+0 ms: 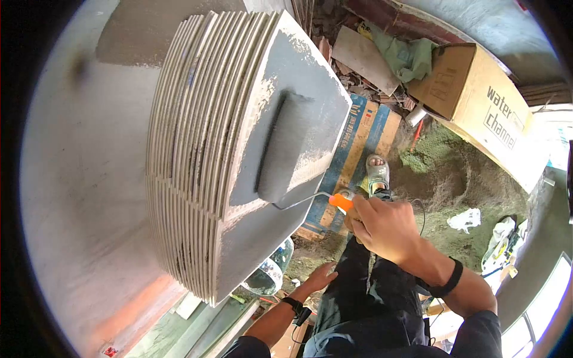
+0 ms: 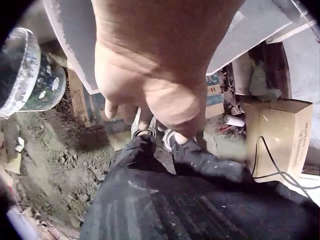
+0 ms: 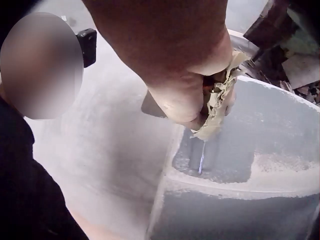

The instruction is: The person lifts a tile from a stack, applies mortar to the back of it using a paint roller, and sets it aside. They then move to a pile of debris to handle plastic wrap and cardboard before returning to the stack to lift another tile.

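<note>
My right hand (image 1: 385,230) grips the orange handle (image 1: 341,201) of a paint roller in the head view. The long grey roller sleeve (image 1: 277,152) lies against the face of the top tile (image 1: 319,113), over a wet grey coat that leaves pale patches near the edges. A bent wire frame (image 1: 298,201) joins sleeve and handle. In the right wrist view, ragged tan material (image 3: 217,112) shows beside the gripping fingers. My left hand (image 1: 320,277) hangs loosely beside my thigh, holding nothing; the left wrist view shows its fingers (image 2: 145,117) pointing down.
Tiles stand in two thick adjoining stacks (image 1: 197,107), the nearer one's face (image 1: 256,247) also grey. Buckets (image 1: 264,279) sit below them. A flattened blue-striped carton (image 1: 352,161) lies on the dirt floor by my feet. A cardboard box (image 1: 477,101) and rubble are farther right.
</note>
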### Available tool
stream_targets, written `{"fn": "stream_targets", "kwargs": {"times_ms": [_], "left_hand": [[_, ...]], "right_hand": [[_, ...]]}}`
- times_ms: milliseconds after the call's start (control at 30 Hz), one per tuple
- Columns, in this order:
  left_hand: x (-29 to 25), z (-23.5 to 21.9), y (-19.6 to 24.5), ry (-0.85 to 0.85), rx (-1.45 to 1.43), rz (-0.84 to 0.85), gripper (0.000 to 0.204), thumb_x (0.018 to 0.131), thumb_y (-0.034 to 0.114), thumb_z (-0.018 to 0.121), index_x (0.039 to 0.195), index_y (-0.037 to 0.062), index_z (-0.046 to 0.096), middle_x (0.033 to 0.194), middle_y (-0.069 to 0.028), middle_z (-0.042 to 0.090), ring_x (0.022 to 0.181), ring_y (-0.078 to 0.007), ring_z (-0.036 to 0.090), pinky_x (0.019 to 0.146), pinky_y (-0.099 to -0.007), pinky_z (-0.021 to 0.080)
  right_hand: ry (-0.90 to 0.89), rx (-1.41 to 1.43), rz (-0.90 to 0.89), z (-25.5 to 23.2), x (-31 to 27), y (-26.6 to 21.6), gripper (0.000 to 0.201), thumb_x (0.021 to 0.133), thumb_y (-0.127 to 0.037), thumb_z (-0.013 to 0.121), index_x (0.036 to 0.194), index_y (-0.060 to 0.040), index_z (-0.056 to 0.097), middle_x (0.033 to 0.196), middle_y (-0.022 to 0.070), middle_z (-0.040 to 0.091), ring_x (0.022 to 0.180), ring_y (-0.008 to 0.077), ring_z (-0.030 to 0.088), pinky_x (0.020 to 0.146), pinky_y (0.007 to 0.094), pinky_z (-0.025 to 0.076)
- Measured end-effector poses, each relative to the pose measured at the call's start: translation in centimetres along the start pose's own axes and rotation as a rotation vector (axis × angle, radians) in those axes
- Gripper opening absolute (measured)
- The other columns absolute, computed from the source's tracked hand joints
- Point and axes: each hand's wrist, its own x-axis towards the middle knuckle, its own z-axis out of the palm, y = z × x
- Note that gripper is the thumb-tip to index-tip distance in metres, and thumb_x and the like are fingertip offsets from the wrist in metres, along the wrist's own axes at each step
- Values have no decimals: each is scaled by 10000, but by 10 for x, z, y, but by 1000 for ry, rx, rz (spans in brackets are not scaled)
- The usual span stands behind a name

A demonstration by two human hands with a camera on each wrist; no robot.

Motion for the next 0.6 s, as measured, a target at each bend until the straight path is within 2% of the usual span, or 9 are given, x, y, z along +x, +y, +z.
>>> {"fn": "stream_targets", "kwargs": {"times_ms": [133,200,300,400,433,500,567,600], "left_hand": [[-8,12,-19,-8,-31,-24,644,970,473,509,1445,52,402,1481,-212,409,1379,-363,378,1139,-430,307],[-6,20,-26,-19,-20,-28,661,980,496,494,1463,61,373,1488,-227,385,1378,-380,372,1142,-445,303],[-2,27,-18,2,-74,2,650,965,469,517,1435,33,407,1452,-224,439,1359,-369,402,1129,-432,318],[11,37,-9,-40,-49,25,656,962,467,523,1433,26,407,1458,-215,433,1357,-369,402,1131,-433,315],[14,39,-4,-34,-98,80,670,956,477,530,1434,24,405,1462,-212,428,1358,-370,398,1131,-435,313],[28,44,2,-30,-157,135,685,950,488,537,1435,22,402,1467,-208,423,1359,-371,394,1132,-436,312],[44,57,-2,-61,-63,284,707,927,494,574,1427,22,410,1453,-204,437,1370,-362,382,1130,-447,310],[50,60,-3,-73,-73,283,707,927,494,574,1427,22,410,1453,-204,437,1370,-362,382,1130,-447,310]], "right_hand": [[30,72,-26,-27,-8,-23,204,834,-237,653,938,-82,570,675,72,581,516,290,591,457,411,461],[66,66,-114,-31,-6,-25,195,855,-206,655,890,-59,533,601,55,546,465,243,575,397,382,431],[-22,10,-93,-26,-2,-21,194,854,-203,655,892,-52,539,605,66,554,477,256,584,414,389,447],[-56,-48,-65,4,4,-3,192,857,-207,644,892,-44,548,628,88,583,506,278,608,439,398,472],[-104,-19,41,15,6,3,190,885,-257,590,896,-69,565,655,96,605,560,325,608,506,454,467],[-122,-66,42,47,12,23,199,887,-259,586,897,-62,564,652,102,606,562,327,612,508,454,470],[-151,-118,47,76,18,45,229,890,-267,583,907,-39,568,665,117,621,578,336,628,518,453,488],[-165,-119,55,93,22,58,229,890,-267,583,907,-39,568,665,117,621,578,336,628,518,453,488]]}}
